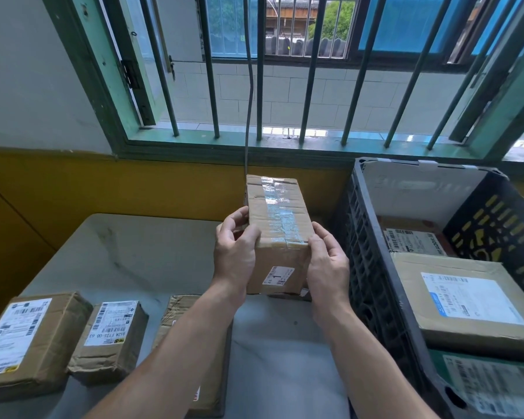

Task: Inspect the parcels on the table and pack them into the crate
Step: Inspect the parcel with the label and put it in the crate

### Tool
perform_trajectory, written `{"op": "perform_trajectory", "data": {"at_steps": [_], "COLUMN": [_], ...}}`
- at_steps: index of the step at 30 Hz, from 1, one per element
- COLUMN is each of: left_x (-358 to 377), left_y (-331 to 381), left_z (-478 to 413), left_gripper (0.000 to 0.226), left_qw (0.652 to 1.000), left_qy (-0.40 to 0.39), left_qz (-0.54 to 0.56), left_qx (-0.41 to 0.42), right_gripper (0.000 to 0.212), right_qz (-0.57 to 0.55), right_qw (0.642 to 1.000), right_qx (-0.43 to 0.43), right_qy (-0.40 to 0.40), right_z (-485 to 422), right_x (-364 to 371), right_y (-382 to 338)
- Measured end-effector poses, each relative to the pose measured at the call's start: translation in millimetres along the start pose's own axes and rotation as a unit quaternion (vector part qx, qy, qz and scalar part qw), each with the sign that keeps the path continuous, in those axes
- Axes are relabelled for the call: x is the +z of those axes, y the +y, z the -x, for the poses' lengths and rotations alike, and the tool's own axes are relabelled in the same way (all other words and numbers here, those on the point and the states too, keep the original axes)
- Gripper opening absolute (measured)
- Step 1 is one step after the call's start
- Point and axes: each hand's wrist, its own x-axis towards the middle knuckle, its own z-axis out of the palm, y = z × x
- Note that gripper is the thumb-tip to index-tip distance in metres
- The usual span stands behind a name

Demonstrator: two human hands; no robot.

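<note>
A long taped cardboard parcel is held up above the table, one end toward me with a small white label. My left hand grips its left side and my right hand grips its right near corner. Three more parcels lie along the table's near edge: a large labelled one, a smaller labelled one and a third partly hidden under my left forearm. The dark plastic crate stands at the right with several labelled parcels inside.
A barred green window rises behind the table, above a yellow wall band. A thin cable hangs down in front of the bars to just behind the held parcel. A white sheet lines the crate's far wall.
</note>
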Motion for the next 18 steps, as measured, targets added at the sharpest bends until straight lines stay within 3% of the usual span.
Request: {"op": "perform_trajectory", "data": {"at_steps": [2,8,15,16,18], "left_x": [0.0,-1.6,-8.8,-10.1,-14.2], "left_y": [-0.5,-0.8,-1.1,-0.5,-2.3], "left_z": [-1.1,-3.9,-3.3,-3.6,-7.1], "left_gripper": [0.019,0.032,0.035,0.039,0.068], "left_qw": [1.000,1.000,1.000,0.999,0.997], "left_qy": [0.001,-0.014,-0.016,-0.014,-0.008], "left_qz": [0.012,0.015,-0.015,-0.036,-0.074], "left_qx": [0.003,-0.003,0.014,0.014,-0.011], "right_gripper": [0.025,0.042,0.031,0.032,0.031], "right_qz": [-0.005,0.009,-0.056,-0.060,-0.073], "right_qw": [1.000,0.998,0.998,0.998,0.997], "right_qx": [-0.006,-0.027,-0.001,0.002,0.014], "right_qy": [-0.003,-0.053,-0.023,-0.016,-0.002], "right_z": [0.8,3.9,-1.7,-2.6,-2.8], "right_x": [0.2,0.5,-6.1,-6.8,-7.9], "right_y": [0.6,2.5,-5.8,-4.9,-3.3]}}
